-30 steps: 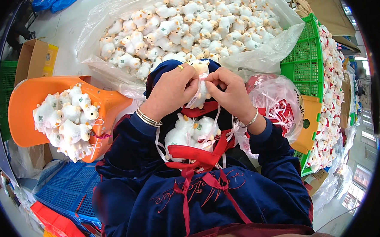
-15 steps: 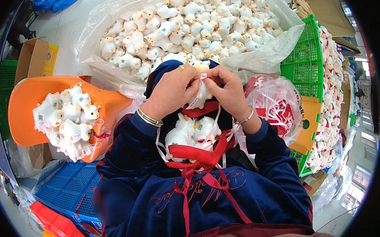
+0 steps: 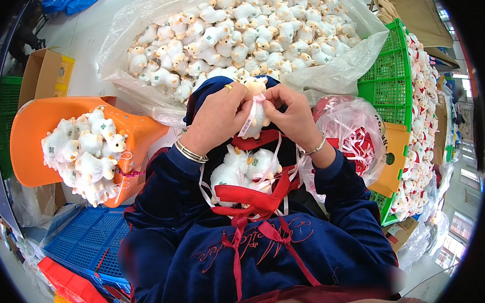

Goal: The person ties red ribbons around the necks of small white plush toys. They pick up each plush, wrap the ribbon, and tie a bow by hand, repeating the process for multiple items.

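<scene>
A clear bag of white plush toys [image 3: 236,31] sits at twelve o'clock, an orange bin [image 3: 33,135] of more at nine. Dead centre, left hand [image 3: 216,117] and right hand [image 3: 290,116] pinch one small plush toy [image 3: 258,104] between them, fingers closed on its pale ribbon [image 3: 250,117].

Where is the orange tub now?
In the head view, the orange tub lies at the person's left, beside the left hand, holding white plush toys.

Pale floor [image 3: 83,39] showing up top; green crates [image 3: 390,83] standing right, blue crates [image 3: 88,242] lying lower left, daylight coming through windows [image 3: 458,231].
</scene>
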### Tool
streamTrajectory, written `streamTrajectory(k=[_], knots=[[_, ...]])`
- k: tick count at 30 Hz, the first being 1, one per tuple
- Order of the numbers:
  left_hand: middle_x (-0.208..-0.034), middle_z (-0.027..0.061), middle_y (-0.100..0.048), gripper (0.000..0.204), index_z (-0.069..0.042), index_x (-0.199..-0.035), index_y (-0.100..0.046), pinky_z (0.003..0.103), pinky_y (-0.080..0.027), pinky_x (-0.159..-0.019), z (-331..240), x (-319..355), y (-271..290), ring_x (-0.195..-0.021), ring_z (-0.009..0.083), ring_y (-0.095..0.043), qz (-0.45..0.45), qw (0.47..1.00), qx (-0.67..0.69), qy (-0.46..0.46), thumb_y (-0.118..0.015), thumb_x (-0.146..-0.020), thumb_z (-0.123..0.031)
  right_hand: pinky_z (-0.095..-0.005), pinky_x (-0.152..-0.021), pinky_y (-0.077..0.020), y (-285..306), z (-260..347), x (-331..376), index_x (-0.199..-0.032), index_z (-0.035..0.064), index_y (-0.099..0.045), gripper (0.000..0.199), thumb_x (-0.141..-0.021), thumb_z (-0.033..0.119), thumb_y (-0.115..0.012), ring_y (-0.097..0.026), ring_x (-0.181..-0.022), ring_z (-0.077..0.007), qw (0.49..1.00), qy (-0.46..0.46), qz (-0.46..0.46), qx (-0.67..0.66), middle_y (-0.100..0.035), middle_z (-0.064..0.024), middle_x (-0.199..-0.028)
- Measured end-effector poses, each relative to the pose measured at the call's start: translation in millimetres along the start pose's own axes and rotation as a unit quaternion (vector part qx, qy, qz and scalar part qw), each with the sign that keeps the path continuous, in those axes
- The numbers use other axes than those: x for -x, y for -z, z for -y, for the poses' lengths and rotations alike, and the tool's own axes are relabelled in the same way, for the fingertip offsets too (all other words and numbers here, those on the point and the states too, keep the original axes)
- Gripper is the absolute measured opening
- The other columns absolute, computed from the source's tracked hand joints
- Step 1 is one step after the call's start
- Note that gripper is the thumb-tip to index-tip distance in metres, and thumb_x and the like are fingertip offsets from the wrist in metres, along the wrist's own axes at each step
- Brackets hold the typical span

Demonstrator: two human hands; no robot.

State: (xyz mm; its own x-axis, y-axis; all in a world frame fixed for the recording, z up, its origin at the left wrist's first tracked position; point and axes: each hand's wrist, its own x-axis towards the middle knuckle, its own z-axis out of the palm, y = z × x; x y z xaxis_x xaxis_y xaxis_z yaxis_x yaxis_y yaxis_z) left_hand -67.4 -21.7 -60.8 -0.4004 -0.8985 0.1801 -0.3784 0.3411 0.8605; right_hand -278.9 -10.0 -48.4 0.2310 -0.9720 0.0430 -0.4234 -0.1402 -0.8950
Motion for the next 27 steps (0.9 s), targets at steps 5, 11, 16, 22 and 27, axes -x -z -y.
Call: streamTrajectory(k=[5, 11, 16, 22, 27], knots=[[-0.089, 0.0126, -0.065, 0.012, -0.002, -0.098, -0.061, 0.035, -0.053, -0.069, -2, 8, 2, -0.08, 0.0274, -0.067, -0.015, 1.0, -0.014, -0.016, -0.069, -0.093, -0.009, -0.028, -0.061, -0.0518, 4, -3, 3, -0.097, 0.0009, -0.067, 0.013, -0.086, 0.001, -0.073, -0.063, -0.067, -0.0165, 0.983, 0.14, -0.04, 0.112, -0.066, -0.0067, -0.086], [-0.087, 0.0091, -0.061, 0.016, -0.004, -0.102, -0.059, 0.033, -0.05, -0.068, 5, 17, -4, -0.077, 0.0212, -0.062, -0.018, 0.994, 0.107, 0.006, -0.071, -0.093, -0.012, -0.0274, -0.068, -0.0504, 2, -4, 8, -0.103, 0.0035, -0.065, 0.011, -0.093, 0.007, -0.07, -0.061, -0.079, -0.0149, 0.982, 0.179, -0.041, 0.035, -0.063, -0.0057, -0.091], [-0.089, 0.0036, -0.06, 0.014, -0.002, -0.106, -0.06, 0.027, -0.051, -0.068, 5, 18, -11, -0.073, 0.0104, -0.06, -0.022, 0.944, 0.306, 0.121, -0.066, -0.1, -0.013, -0.0223, -0.078, -0.0453, 6, -1, 26, -0.117, 0.0021, -0.063, 0.027, -0.109, 0.024, -0.049, -0.055, -0.088, -0.0063, 0.984, -0.092, -0.032, -0.146, -0.062, 0.0003, -0.1], [-0.089, 0.0035, -0.061, 0.04, -0.002, -0.109, -0.049, 0.026, -0.051, -0.063, -28, 25, -4, -0.07, 0.0094, -0.061, 0.025, 0.937, 0.285, 0.199, -0.077, -0.093, -0.026, -0.0289, -0.08, -0.0537, 2, 3, 36, -0.126, -0.0023, -0.058, 0.04, -0.092, 0.012, -0.073, -0.064, -0.1, -0.0138, 0.991, -0.059, 0.01, -0.116, -0.064, -0.0108, -0.116], [-0.087, 0.0117, -0.061, 0.045, -0.002, -0.107, -0.045, 0.03, -0.054, -0.063, -23, 29, -14, -0.071, 0.0171, -0.065, -0.085, 0.978, 0.166, 0.092, -0.083, -0.084, -0.013, -0.0336, -0.09, -0.0521, -3, 8, 24, -0.127, -0.0013, -0.057, 0.048, -0.085, 0.006, -0.078, -0.062, -0.11, -0.0228, 0.993, 0.106, -0.037, -0.043, -0.059, -0.0149, -0.126]])
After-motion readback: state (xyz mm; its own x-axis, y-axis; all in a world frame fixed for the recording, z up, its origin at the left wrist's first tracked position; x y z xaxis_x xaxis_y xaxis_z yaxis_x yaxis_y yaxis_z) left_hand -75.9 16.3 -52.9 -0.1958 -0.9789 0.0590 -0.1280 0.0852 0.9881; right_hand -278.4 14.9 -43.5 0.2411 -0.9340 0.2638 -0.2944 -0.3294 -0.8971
